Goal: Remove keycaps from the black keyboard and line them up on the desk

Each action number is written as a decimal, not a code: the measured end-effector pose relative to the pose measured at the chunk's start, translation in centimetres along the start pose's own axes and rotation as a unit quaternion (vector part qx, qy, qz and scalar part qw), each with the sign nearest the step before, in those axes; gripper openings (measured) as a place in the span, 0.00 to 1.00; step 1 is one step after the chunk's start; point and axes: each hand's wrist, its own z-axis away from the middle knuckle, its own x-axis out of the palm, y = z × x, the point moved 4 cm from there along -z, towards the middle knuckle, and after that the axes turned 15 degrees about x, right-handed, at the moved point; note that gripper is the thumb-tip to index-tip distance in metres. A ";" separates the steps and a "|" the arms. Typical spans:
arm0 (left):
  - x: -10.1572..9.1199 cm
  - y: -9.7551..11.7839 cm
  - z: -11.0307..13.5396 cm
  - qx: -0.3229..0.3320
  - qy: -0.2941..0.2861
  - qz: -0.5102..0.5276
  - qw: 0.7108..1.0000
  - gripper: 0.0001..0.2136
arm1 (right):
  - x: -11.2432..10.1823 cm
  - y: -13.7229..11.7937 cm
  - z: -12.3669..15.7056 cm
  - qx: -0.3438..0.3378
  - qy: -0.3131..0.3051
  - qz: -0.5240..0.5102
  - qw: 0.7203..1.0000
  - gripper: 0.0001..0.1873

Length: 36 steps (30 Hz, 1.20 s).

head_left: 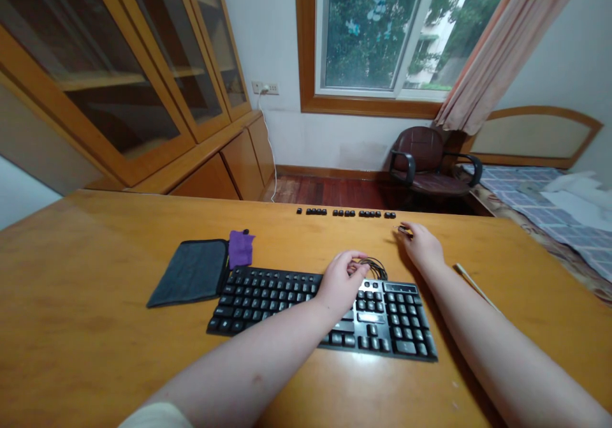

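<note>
A black keyboard (287, 303) lies in front of me on the wooden desk. My left hand (342, 281) rests at its far edge, fingers curled over the edge and thumb on the near side. Its fingertips meet a coiled black cable (375, 267), partly hidden by the hand. Farther right, my right hand (421, 246) is above the desk, pinching a small dark wire-tipped tool (405, 229); its exact kind is too small to make out. Several black keycaps (344, 213) stand in a row of small groups along the desk's far edge, left of my right hand.
Left of the keyboard lie a dark grey pouch (191, 273) and a purple cloth (240, 249) with a small black thing on it. A thin pale stick (473, 284) lies beside my right forearm. Beyond the desk (95, 256) are a cabinet (191, 160) and an armchair (423, 160).
</note>
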 end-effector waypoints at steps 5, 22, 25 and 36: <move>0.0 0.1 0.0 0.007 -0.006 -0.006 1.000 0.08 | 1.7 1.2 -3.7 0.119 -0.051 0.090 0.987 0.19; 0.1 0.2 0.0 0.014 -0.014 -0.013 1.000 0.08 | 2.4 0.5 -5.9 0.129 -0.060 0.092 0.986 0.20; 0.1 0.2 0.0 0.014 -0.014 -0.015 1.000 0.07 | 2.3 0.4 -6.0 0.121 -0.053 0.092 0.987 0.20; 0.0 0.1 0.0 0.020 -0.016 -0.022 0.999 0.08 | 2.7 0.8 -6.0 0.094 -0.032 0.072 0.992 0.18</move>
